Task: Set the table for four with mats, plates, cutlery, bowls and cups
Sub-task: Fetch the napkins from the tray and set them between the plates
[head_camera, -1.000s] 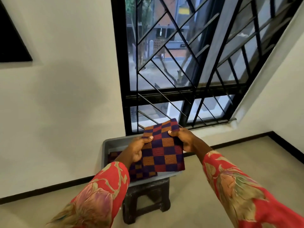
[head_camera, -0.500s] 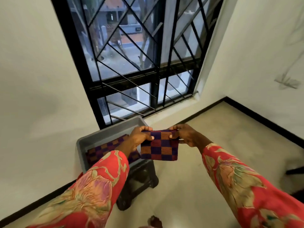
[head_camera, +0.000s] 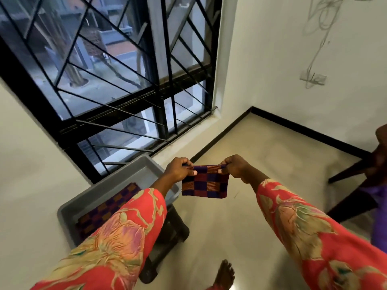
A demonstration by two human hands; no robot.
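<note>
I hold a folded checked mat [head_camera: 206,184], purple, black and orange, in the air over the floor. My left hand [head_camera: 178,169] pinches its upper left corner and my right hand [head_camera: 235,169] pinches its upper right corner. The mat hangs down from both hands, to the right of a grey plastic tub [head_camera: 134,172]. Another checked mat [head_camera: 104,212] of the same pattern lies inside the tub, partly hidden by my left sleeve.
The tub sits on a small dark stool [head_camera: 167,237] beside the white wall under a barred window [head_camera: 117,76]. Dark wooden furniture [head_camera: 362,170] stands at the right edge. My bare foot [head_camera: 224,273] is on the pale floor below.
My view has swung right and the mat has come away from above the tub to hang over the floor. Both hands keep their hold on its top corners.
</note>
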